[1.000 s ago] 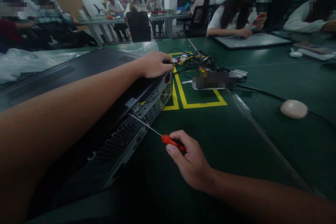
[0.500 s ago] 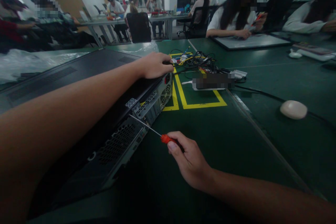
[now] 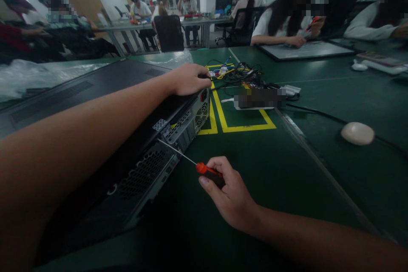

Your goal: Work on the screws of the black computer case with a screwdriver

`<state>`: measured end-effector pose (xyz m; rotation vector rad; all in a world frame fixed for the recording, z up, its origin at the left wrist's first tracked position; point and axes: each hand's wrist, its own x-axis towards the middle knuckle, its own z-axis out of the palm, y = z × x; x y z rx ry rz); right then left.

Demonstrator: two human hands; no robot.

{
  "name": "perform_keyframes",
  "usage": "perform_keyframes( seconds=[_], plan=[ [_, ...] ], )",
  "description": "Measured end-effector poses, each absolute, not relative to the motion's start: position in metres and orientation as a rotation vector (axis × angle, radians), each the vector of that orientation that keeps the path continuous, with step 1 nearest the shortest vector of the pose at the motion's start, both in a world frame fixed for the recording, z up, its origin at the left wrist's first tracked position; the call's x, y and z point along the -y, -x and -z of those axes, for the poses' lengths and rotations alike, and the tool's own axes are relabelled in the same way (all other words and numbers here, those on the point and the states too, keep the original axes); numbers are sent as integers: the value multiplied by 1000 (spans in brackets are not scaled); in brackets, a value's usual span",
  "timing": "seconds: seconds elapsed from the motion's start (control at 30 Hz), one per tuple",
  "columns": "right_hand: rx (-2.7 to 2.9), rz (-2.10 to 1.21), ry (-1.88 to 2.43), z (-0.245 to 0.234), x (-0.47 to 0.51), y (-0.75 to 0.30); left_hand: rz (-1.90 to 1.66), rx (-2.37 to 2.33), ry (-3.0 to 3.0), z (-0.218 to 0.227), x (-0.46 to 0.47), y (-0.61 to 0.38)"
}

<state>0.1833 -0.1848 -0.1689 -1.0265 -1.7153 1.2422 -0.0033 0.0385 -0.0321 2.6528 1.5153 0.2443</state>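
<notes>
A black desktop computer case (image 3: 95, 89) lies on its side on the green table (image 3: 270, 170), its rear panel (image 3: 178, 131) facing right. My left hand (image 3: 188, 78) rests on the case's far top corner, fingers curled over the edge. My right hand (image 3: 229, 193) is closed round the red handle of a screwdriver (image 3: 204, 168). The thin metal shaft reaches up and left, and its tip meets the rear panel near the top edge.
A tangle of cables (image 3: 237, 72) and a power strip (image 3: 259, 97) lie inside yellow floor-tape lines beyond the case. A white mouse (image 3: 357, 133) with its cord sits at the right. Clear plastic wrap (image 3: 35, 72) lies at the left. Other people sit at neighbouring tables.
My right hand has turned slightly on the screwdriver handle, fingers shifting round it. The shaft stays against the rear panel and my left hand has not moved.
</notes>
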Motion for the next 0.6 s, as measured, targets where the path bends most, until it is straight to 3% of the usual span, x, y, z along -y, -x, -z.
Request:
perform_keyframes(
  seconds=[0.6],
  plan=[
    [1702,-1250,960,170,185,-184,-226,-1534,-2640,31,-37,3]
  ],
)
